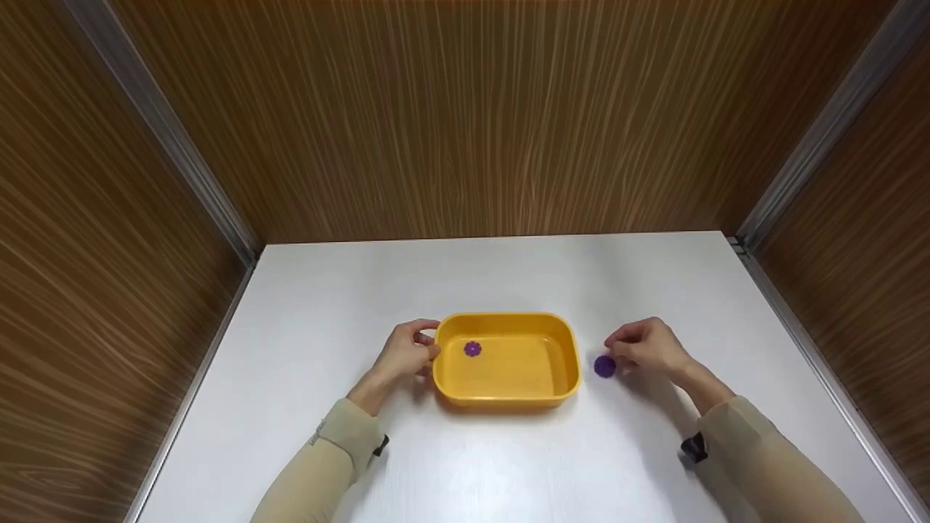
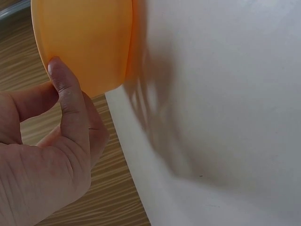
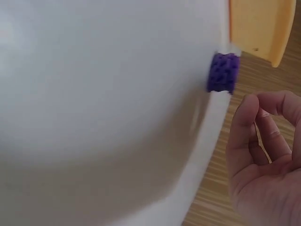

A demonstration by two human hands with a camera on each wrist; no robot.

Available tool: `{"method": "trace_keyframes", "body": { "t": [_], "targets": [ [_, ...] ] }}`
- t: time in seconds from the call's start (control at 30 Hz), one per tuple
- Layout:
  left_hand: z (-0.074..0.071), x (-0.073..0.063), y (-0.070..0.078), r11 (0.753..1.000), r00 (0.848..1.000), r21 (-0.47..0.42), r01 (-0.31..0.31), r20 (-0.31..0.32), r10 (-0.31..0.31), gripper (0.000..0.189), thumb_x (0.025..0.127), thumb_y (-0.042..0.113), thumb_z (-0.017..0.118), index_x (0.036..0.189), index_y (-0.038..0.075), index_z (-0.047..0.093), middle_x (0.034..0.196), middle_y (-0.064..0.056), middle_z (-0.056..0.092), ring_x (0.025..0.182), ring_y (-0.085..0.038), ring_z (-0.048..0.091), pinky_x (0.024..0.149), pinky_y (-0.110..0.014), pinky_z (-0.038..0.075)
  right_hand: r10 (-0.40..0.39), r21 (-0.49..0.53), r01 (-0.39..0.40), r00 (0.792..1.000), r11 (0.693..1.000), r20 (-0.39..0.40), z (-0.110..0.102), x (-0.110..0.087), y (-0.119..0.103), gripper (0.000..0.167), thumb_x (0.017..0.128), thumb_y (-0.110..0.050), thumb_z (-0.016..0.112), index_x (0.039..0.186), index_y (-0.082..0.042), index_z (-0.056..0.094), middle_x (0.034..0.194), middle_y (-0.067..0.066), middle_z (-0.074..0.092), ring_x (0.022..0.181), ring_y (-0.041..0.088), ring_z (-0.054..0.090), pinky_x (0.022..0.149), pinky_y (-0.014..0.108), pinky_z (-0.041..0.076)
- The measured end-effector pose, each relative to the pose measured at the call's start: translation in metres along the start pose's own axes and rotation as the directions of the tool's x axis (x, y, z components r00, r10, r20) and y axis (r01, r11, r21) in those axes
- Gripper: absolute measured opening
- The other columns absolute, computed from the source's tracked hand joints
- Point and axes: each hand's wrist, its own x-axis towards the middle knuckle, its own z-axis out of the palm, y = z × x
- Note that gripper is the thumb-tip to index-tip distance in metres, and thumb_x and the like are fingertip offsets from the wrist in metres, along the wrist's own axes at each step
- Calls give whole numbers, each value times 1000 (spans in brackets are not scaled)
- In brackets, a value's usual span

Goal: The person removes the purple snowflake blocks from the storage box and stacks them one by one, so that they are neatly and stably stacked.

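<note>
A yellow rectangular plastic tray [image 1: 508, 400] with rounded corners sits on the white table, one purple flower-shaped piece [image 1: 472, 349] lying inside near its left end. My left hand [image 1: 407, 351] grips the tray's left end, the thumb and fingers at its rim; in the left wrist view, fingertips [image 2: 57, 70] lie against the orange-looking wall. To the right of the tray stands a short purple stack of toothed, flower-like pieces [image 3: 223, 73]. Close beside it is my right hand [image 1: 648, 347], its fingers curled and the thumb tip meeting the index fingertip, nothing visible between them.
The white table [image 1: 327, 290] is bounded by wood-grain panels [image 1: 465, 131] at the back and both sides, with grey metal strips along the corners. Beige sleeves [image 1: 341, 439] cover both forearms, and a dark strap shows under each cuff.
</note>
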Motion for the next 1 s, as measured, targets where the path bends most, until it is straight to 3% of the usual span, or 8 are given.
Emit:
{"method": "trace_keyframes", "body": {
  "t": [0.23, 0.43, 0.73, 1.0],
  "targets": [
    [0, 0, -1, 1000, 1000, 4, 4, 1, -4, 54, 98, 0, 70, 151, 9, 69, 106, -8, 64, 72, -15, 63, 65, -30, 68, -62, -44, 62, 998, 997, 6, 5, 2, -32, 24, 100, -9, 78, 115, 9, 81, 100, 18, 83, 76, 14, 73, 71, 22, 68],
    [0, 1, 0, 1000, 1000, 11, 18, -2, -18, 53, 100, 0, 70, 152, 11, 68, 106, -7, 64, 73, -15, 63, 65, -28, 67, -151, -53, 154, 987, 987, 55, 16, 8, -56, 22, 99, -8, 78, 114, 7, 83, 103, 24, 83, 83, 22, 75, 72, 22, 68],
    [1, 1, 1, 999, 1000, 26, 24, 4, -24, 54, 99, 0, 70, 152, 10, 67, 108, -8, 65, 73, -15, 63, 65, -28, 66, -230, -46, 236, 967, 971, 113, 42, 18, -76, 19, 98, -7, 81, 113, 3, 84, 106, 22, 84, 79, 18, 74, 68, 19, 65],
    [0, 0, 0, 1000, 1000, 23, -16, -1, 16, 54, 97, 0, 70, 151, 8, 68, 103, -6, 65, 68, -12, 64, 61, -26, 66, -258, -83, 271, 955, 959, 143, 69, 28, -87, 18, 97, -9, 81, 113, -2, 85, 105, 17, 85, 82, 14, 70, 73, 16, 62]
  ]
}}
